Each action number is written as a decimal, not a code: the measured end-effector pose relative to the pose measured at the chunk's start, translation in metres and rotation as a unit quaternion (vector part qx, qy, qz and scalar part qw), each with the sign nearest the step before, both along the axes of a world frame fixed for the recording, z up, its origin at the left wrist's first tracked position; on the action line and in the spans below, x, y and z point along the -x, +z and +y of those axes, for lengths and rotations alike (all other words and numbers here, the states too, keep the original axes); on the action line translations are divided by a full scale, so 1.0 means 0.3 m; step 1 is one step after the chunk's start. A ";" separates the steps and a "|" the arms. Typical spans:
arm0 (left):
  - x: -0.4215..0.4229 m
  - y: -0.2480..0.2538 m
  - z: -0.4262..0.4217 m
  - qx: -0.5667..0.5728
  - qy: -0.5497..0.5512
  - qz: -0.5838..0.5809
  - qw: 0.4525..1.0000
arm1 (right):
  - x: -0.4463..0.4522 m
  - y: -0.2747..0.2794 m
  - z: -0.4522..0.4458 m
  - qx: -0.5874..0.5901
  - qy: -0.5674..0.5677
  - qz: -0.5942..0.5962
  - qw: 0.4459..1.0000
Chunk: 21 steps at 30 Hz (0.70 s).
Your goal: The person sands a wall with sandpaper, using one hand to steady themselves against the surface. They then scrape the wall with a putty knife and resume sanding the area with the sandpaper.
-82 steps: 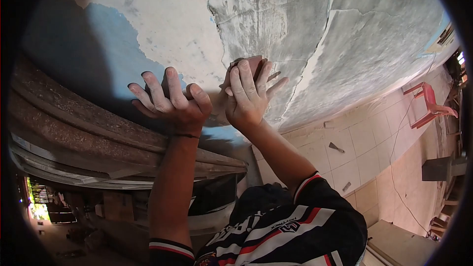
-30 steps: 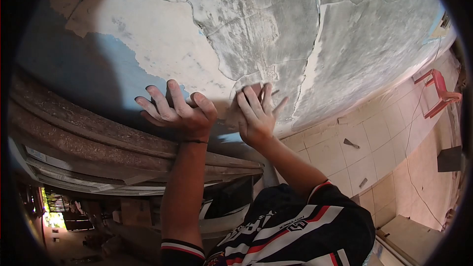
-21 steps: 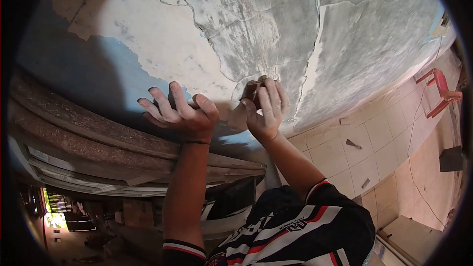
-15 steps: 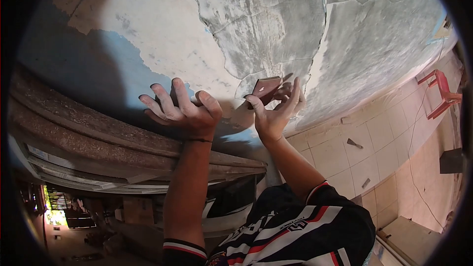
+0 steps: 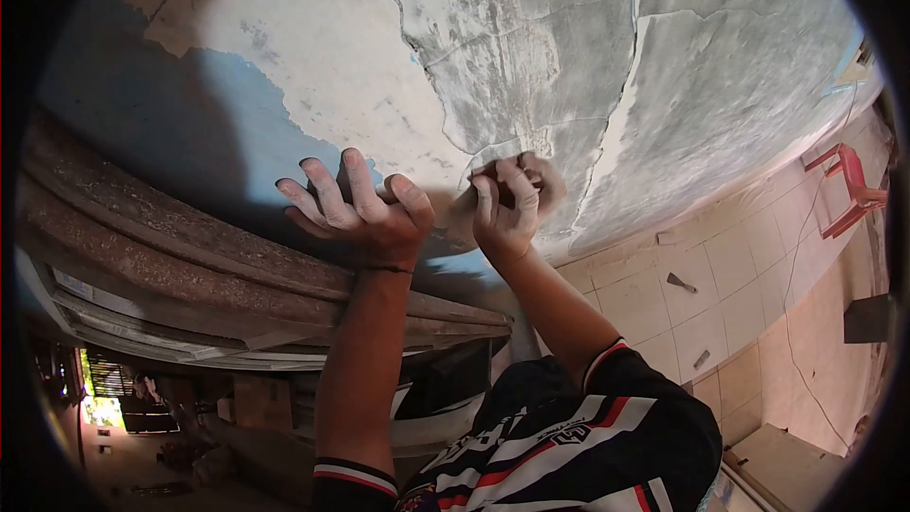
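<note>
My right hand [image 5: 512, 207], dusted pale on the fingers, is closed round a folded piece of brown sandpaper [image 5: 490, 171] against the cracked wall [image 5: 559, 66]. Only a dark edge of the sandpaper shows between the fingers. To its left, my left hand [image 5: 365, 209] is open, fingers spread and bent back, with nothing in it. It is beside the wall where blue paint [image 5: 237, 95] meets bare plaster; whether it touches the wall I cannot tell. White dust covers its fingertips too.
A brown wooden frame [image 5: 190, 237] runs below my left hand. On the tiled floor [image 5: 630, 303] to the right lie a putty knife [image 5: 681, 282] and a small grey piece [image 5: 701, 358]. Farther right are a red plastic stool [image 5: 848, 190] and a thin cable [image 5: 789, 308].
My right hand has turned and curled its fingers over the sandpaper, whose broad brown face showed before. My left hand keeps its spread pose; the view has shifted slightly.
</note>
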<state>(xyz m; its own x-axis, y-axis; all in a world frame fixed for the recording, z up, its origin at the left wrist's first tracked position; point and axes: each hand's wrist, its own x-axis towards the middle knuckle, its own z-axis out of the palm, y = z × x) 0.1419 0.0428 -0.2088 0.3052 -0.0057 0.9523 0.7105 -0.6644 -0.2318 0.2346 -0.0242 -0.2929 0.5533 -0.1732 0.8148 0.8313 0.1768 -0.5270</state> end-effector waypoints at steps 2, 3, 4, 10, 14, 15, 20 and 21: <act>-0.004 -0.004 0.012 -0.018 -0.013 -0.008 1.000 | 0.010 0.022 -0.008 -0.014 0.013 0.048 0.999; -0.008 -0.006 0.016 -0.026 -0.019 -0.013 0.999 | 0.012 0.024 -0.009 -0.021 0.019 0.070 0.997; -0.009 -0.008 0.015 -0.025 -0.019 -0.014 0.999 | 0.019 0.007 -0.009 -0.025 0.024 0.104 0.994; -0.006 -0.006 0.009 -0.008 -0.013 -0.017 1.000 | 0.065 -0.062 -0.002 0.027 0.017 0.172 0.985; -0.010 -0.008 0.017 -0.017 -0.017 -0.019 1.000 | 0.017 0.105 -0.026 0.053 -0.012 0.098 0.994; -0.008 -0.011 0.017 -0.020 -0.018 -0.019 0.999 | 0.021 0.093 -0.026 0.043 0.003 0.120 0.992; -0.006 -0.004 0.012 -0.008 -0.016 -0.014 1.000 | 0.028 -0.023 -0.005 -0.013 0.055 0.179 0.982; -0.002 -0.006 0.008 -0.002 -0.015 -0.011 1.000 | 0.028 -0.028 -0.008 -0.014 0.053 0.178 0.982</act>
<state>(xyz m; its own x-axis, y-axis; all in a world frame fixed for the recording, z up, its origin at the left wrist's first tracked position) 0.1425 0.0451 -0.2107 0.2831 -0.0175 0.9589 0.6953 -0.6849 -0.2178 0.2263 -0.0266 -0.3014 0.8188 -0.1190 0.5615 0.5709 0.2703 -0.7752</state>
